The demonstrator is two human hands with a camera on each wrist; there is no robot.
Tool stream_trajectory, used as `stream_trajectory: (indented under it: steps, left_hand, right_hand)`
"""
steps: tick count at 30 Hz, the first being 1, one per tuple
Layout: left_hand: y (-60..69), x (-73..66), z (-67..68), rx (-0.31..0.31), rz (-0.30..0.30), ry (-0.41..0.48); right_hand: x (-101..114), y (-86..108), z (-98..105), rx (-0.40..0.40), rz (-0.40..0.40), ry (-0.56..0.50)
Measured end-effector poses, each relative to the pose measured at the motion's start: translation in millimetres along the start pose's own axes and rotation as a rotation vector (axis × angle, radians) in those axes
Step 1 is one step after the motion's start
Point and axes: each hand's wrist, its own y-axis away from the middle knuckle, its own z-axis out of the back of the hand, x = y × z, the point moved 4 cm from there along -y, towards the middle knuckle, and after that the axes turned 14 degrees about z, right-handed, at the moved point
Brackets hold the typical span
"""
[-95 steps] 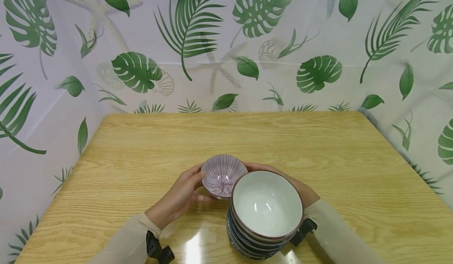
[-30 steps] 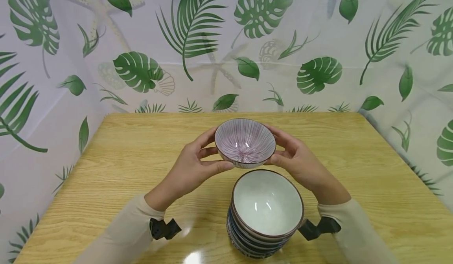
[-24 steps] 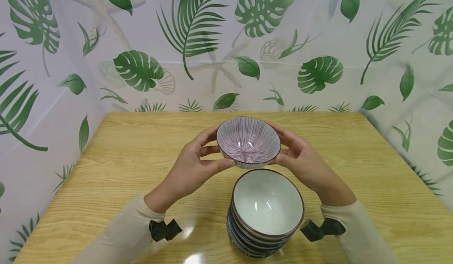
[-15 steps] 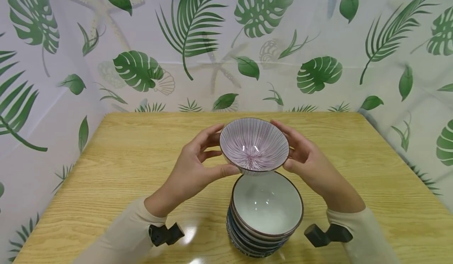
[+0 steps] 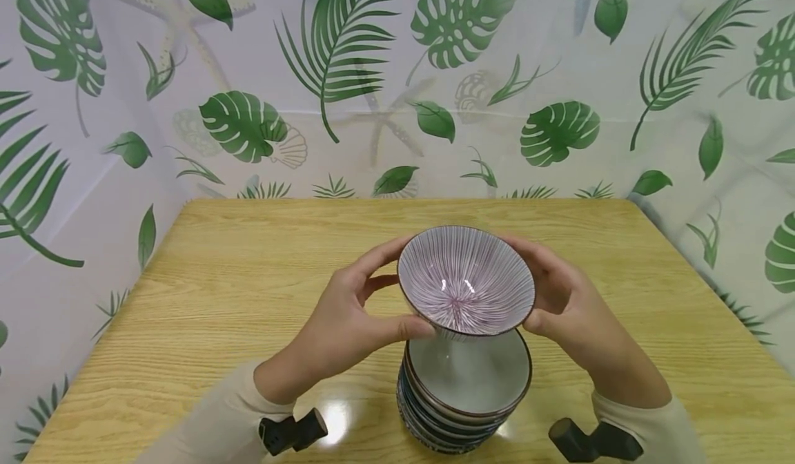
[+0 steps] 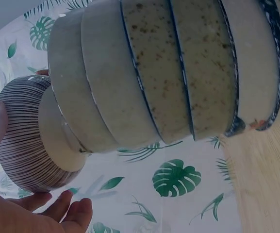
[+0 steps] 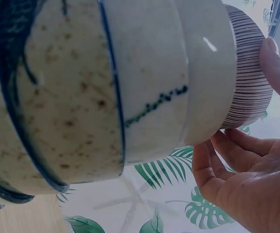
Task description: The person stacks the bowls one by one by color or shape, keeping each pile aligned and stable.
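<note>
Between both hands is a small bowl [image 5: 466, 277] with fine purple stripes and a dark rim, tilted a little toward the head camera. My left hand [image 5: 348, 319] grips its left side, thumb near the front rim. The right hand [image 5: 577, 319] grips the opposite side. Directly beneath stands a stack of nested bowls [image 5: 462, 422], its white top bowl [image 5: 472, 381] partly covered by the striped one. In the left wrist view the striped bowl [image 6: 23, 136] shows its pale foot close to the stack's top; contact cannot be told.
The stack stands on a wood-grain table [image 5: 279, 264] near its front. Behind and beside the table hangs a white leaf-print cloth [image 5: 385, 84]. Black wrist devices [image 5: 292, 433] sit on both sleeves.
Both hands have lifted the striped bowl from behind the stack, then carried it right and toward the person, over the top bowl. The stack has stayed put.
</note>
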Motion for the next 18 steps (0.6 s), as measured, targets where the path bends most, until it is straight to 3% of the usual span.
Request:
stream_trajectory:
  steps: [18]
  left_hand:
    - [15.3,2.0,-12.3,0.058,-0.041,-0.013]
  right_hand:
    - [14,25.8,-11,0.048,0.107,-0.001]
